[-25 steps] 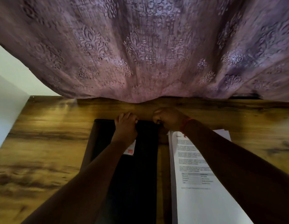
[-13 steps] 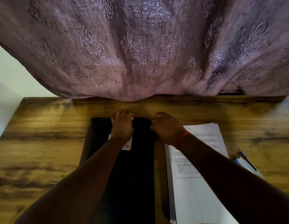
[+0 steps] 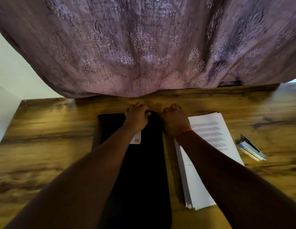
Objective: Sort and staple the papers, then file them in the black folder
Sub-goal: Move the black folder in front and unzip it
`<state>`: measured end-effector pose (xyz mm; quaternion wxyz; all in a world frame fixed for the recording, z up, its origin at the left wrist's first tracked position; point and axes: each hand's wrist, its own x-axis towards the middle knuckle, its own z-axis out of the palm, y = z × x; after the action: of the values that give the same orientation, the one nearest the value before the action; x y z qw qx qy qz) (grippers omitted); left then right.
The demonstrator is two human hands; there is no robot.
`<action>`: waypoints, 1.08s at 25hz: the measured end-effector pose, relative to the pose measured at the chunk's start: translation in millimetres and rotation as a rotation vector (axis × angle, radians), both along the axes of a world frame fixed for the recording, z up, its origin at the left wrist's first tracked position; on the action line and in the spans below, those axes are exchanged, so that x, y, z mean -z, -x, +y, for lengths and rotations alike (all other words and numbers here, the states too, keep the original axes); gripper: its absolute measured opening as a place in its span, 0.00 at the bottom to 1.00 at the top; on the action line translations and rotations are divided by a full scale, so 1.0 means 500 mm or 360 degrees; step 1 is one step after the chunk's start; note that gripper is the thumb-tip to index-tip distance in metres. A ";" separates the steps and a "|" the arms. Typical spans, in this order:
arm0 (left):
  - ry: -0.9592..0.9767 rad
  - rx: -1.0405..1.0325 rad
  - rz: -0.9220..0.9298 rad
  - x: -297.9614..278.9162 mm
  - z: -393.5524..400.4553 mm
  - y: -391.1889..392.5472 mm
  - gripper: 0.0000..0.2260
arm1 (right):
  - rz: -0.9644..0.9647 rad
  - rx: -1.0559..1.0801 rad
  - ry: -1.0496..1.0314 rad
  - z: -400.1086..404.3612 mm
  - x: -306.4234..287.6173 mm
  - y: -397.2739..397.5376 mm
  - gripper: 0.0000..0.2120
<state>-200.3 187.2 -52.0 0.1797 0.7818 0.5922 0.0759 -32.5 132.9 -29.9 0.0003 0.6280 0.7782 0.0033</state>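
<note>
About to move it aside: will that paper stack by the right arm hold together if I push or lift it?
Probably not. The paper stack looks loose and already fanned along its left edge, so sheets would likely slide apart. Lifted by one end, it would probably sag.

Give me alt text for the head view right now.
Both hands, left hand and right hand, grip the far end of a black folder on a wooden table. A paper stack lies right of it, a stapler farther right.
</note>
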 end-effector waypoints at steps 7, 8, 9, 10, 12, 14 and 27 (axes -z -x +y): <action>0.0060 -0.0113 -0.0063 0.010 0.009 0.018 0.06 | -0.0165 -0.0382 0.0094 -0.038 0.031 -0.002 0.13; 0.0055 -0.0105 -0.0071 0.012 0.005 0.015 0.06 | -0.0194 -0.0392 0.0080 -0.041 0.034 -0.005 0.14; 0.0044 -0.0094 -0.0083 0.013 0.000 0.012 0.06 | -0.0176 -0.0402 0.0043 -0.044 0.035 -0.006 0.14; 0.0033 -0.0087 -0.0099 0.013 -0.003 0.012 0.06 | -0.0155 -0.0386 0.0003 -0.047 0.034 -0.005 0.13; 0.0028 -0.0084 -0.0146 0.007 -0.004 0.015 0.06 | -0.0106 -0.0279 -0.0061 -0.054 0.020 0.004 0.14; 0.0045 -0.0081 -0.0174 -0.003 -0.005 0.018 0.07 | -0.0050 -0.0194 -0.0152 -0.063 0.014 0.017 0.12; -0.0354 -0.0101 0.0235 0.013 -0.050 0.040 0.12 | 0.0167 -0.0708 -0.0246 -0.187 0.048 0.014 0.10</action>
<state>-220.5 161.9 -58.5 0.0456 0.7813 0.6161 0.0891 -39.4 39.6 -54.0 -0.0890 0.4386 0.8937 0.0303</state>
